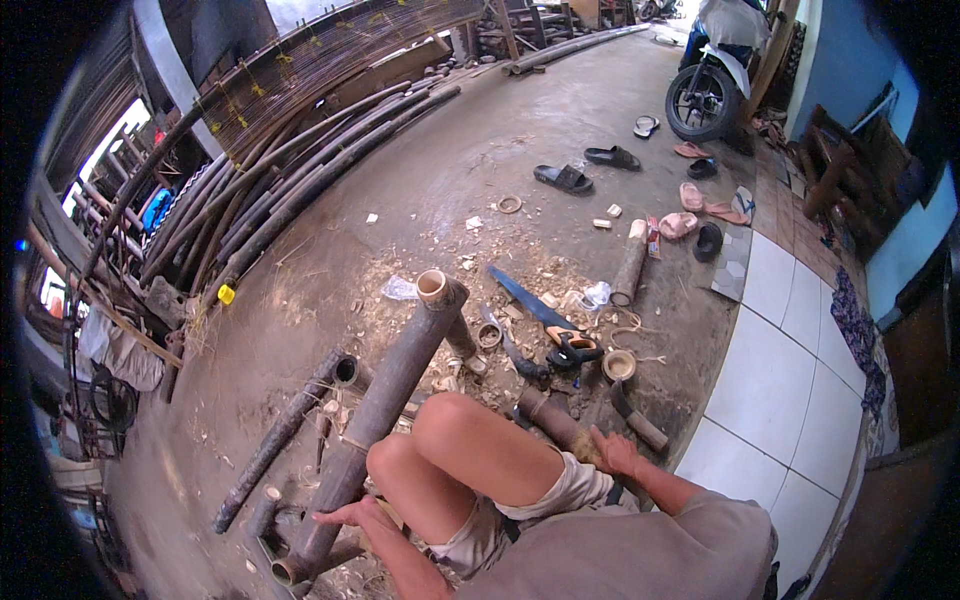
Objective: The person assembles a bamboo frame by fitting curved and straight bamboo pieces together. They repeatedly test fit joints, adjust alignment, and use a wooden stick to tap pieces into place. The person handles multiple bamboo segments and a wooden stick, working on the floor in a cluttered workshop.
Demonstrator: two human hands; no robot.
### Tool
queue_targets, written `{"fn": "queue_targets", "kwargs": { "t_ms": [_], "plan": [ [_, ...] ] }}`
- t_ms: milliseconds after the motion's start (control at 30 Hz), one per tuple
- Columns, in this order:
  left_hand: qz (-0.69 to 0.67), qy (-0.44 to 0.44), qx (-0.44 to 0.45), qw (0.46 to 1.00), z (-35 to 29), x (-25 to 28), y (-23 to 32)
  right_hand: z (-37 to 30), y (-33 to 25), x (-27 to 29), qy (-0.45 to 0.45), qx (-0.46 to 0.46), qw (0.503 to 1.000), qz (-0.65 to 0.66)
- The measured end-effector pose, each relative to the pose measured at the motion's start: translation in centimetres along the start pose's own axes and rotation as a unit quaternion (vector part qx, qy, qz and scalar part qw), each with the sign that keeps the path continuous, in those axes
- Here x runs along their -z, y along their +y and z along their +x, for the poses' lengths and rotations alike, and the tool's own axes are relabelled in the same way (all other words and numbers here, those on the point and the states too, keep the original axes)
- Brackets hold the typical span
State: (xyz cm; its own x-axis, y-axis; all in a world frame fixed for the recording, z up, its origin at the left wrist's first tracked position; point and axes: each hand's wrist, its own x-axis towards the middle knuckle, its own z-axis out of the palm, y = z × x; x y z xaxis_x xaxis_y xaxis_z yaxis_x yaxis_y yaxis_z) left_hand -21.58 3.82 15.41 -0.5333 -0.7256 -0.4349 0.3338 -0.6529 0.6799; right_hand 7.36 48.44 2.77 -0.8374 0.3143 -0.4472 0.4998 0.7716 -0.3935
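Observation:
A long, thick bamboo pole [385, 400] slants past my knees, its raised far end resting by a short upright bamboo piece with a pale cut rim [432, 285]. Near its lower end, my left hand [358, 513] grips it from the right side, one finger stretched across the surface. At my right side, my right hand [618, 455] closes on the near end of a brown bamboo tube [550, 415]; part of its grip is hidden. A handsaw [530, 300] with a blue blade and a black and orange handle lies beyond my knees. Beside it are a dark curved tool handle [520, 355] and a hammer-like piece [640, 418].
Wood chips [400, 265] litter the floor. Another dark bamboo length [280, 440] lies left of the pole. Stacked poles [310, 185] line the left side. Sandals [564, 179] and a motorbike wheel [703, 103] are farther off; a white tiled step [760, 390] borders the right.

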Motion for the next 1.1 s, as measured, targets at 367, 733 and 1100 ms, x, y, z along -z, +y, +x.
{"fn": "queue_targets", "kwargs": {
  "t_ms": [367, 733, 1100],
  "plan": [
    [-0.046, -0.121, -0.102, 0.986, -4.2, -8.8, 6.2, 7.2, -15.4, 9.1, 0.163, 0.256, 0.939, 0.159],
    [-0.022, -0.278, -0.018, 0.960, -12.7, -15.8, 7.2, 9.8, -25.7, 15.9, 0.292, 0.425, 0.827, 0.224],
    [-0.007, -0.511, 0.112, 0.852, -19.3, -20.8, 1.4, -7.6, -23.7, 25.3, 0.357, 0.511, 0.766, 0.155]
  ]
}}
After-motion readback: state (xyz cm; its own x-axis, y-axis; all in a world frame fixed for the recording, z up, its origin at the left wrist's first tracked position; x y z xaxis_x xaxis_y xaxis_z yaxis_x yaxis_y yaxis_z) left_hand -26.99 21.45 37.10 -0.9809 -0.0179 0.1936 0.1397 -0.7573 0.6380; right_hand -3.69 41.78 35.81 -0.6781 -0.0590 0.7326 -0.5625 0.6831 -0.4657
